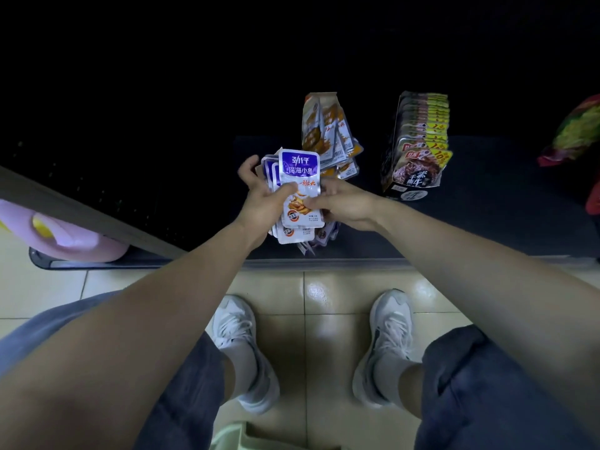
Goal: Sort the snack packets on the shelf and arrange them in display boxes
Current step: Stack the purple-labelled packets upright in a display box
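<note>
A low, dark shelf (487, 206) runs above a pale tiled floor (324, 306), and its metal front lip (324, 263) lies just below the stack of purple packets (300, 170). The stack is held upright over the shelf, close to that lip. The left hand (259, 193) wraps its grip round the stack's left edge, thumb across the top packet. The right hand (344, 203) pinches the right edge of that same packet. A few loose packets (321, 237) lie under the stack. Just behind the stack stands an orange display box (319, 125), its packets leaning untidily. Right of the stack, apart from it, a dark display box (418, 141) holds a neat row. Bare shelf lies between them.
</note>
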`<state>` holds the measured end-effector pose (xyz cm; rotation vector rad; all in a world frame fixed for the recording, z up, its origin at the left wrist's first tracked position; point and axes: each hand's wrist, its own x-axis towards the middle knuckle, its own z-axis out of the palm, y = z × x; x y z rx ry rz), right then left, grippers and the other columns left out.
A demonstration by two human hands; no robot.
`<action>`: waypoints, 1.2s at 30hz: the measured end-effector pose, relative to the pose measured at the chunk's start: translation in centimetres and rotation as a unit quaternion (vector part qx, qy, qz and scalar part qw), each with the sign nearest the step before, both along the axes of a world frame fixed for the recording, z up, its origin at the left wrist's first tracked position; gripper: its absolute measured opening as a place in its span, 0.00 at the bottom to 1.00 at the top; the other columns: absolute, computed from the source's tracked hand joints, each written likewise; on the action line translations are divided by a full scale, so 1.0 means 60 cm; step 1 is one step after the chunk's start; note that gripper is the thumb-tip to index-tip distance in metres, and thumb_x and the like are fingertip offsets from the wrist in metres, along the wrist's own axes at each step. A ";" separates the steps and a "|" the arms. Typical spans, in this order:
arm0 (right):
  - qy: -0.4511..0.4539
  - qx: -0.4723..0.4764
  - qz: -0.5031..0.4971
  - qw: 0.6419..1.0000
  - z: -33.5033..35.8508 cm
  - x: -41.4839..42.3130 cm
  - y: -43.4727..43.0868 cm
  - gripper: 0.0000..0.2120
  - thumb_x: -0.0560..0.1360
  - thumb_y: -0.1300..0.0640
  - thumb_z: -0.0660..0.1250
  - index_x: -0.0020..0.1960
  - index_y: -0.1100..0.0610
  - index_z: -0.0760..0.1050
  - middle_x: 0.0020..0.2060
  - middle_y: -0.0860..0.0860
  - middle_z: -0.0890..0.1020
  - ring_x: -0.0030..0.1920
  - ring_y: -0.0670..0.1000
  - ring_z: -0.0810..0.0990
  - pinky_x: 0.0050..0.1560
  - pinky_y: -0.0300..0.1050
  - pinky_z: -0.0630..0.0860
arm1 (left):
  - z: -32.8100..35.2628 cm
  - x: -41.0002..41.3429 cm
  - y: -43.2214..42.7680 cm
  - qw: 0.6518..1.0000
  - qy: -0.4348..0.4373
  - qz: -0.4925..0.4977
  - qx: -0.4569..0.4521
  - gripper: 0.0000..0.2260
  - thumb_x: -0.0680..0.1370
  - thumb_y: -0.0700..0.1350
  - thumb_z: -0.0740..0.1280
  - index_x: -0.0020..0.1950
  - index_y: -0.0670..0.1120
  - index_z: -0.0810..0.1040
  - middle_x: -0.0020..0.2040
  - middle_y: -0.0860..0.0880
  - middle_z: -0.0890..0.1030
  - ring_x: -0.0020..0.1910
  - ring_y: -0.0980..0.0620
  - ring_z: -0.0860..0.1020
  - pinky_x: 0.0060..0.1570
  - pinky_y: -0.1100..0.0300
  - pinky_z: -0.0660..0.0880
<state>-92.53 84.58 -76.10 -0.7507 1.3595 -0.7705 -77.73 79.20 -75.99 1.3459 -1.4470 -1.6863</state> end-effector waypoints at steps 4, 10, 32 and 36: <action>-0.064 0.008 -0.004 0.998 -0.002 -0.009 -0.005 0.14 0.78 0.65 0.64 0.63 0.60 0.73 0.56 0.55 0.81 0.56 0.53 0.81 0.59 0.46 0.77 | 0.015 -0.015 0.000 0.996 0.028 -0.027 0.075 0.09 0.79 0.38 0.64 0.55 0.51 0.71 0.51 0.49 0.79 0.48 0.52 0.81 0.47 0.54 0.79; -0.028 -0.028 -0.045 0.998 -0.025 -0.032 -0.012 0.13 0.75 0.66 0.68 0.59 0.58 0.76 0.55 0.55 0.82 0.56 0.53 0.81 0.63 0.50 0.75 | -0.004 -0.020 -0.009 0.990 -0.120 -0.009 0.067 0.29 0.59 0.62 0.61 0.58 0.52 0.73 0.61 0.47 0.69 0.62 0.48 0.70 0.59 0.53 0.73; 0.025 -0.026 -0.144 0.989 -0.073 -0.105 0.004 0.16 0.78 0.65 0.66 0.65 0.58 0.71 0.60 0.56 0.80 0.57 0.53 0.80 0.59 0.47 0.76 | -0.106 -0.056 -0.051 0.931 -0.313 -0.186 -0.034 0.17 0.81 0.41 0.56 0.69 0.47 0.68 0.57 0.42 0.78 0.51 0.43 0.79 0.43 0.54 0.78; 0.024 -0.044 -0.184 0.982 -0.078 -0.110 0.008 0.19 0.77 0.66 0.67 0.66 0.58 0.69 0.59 0.53 0.80 0.59 0.52 0.79 0.62 0.50 0.75 | -0.102 -0.056 -0.053 0.930 -0.299 -0.213 -0.014 0.17 0.81 0.42 0.57 0.70 0.47 0.67 0.57 0.42 0.78 0.51 0.43 0.79 0.47 0.51 0.79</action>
